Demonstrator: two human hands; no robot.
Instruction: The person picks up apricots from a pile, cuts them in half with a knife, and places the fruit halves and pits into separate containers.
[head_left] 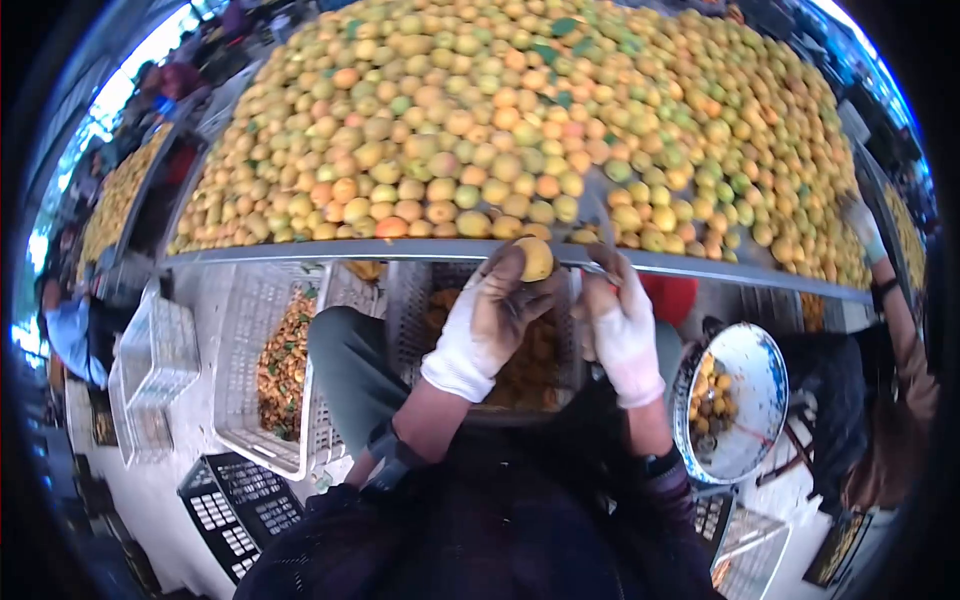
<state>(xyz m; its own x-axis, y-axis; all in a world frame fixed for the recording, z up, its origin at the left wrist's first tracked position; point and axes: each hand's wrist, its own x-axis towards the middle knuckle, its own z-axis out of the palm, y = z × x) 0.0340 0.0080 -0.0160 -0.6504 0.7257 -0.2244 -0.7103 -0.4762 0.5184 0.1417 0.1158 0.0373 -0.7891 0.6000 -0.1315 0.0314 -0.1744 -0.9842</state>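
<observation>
My left hand [483, 318], in a stained white glove, is closed around a yellow apricot [536, 259] held just over the table's near edge. Close beside it, my right hand [618, 325], also gloved, has its fingers wrapped round what looks like a knife [604, 228]. Its blurred blade points up toward the fruit, and the handle is hidden in my grip. A large heap of apricots [480, 130], yellow, orange and greenish with a few leaves, covers the table beyond both hands.
The table's metal rim [400, 248] runs in front of me. Below are a white crate [230, 385] holding small orange-brown pieces, a crate between my knees, and a black crate [245, 505]. At right, a white basin [755, 400] holds some fruit; a co-worker's gloved hand [863, 225] reaches the heap.
</observation>
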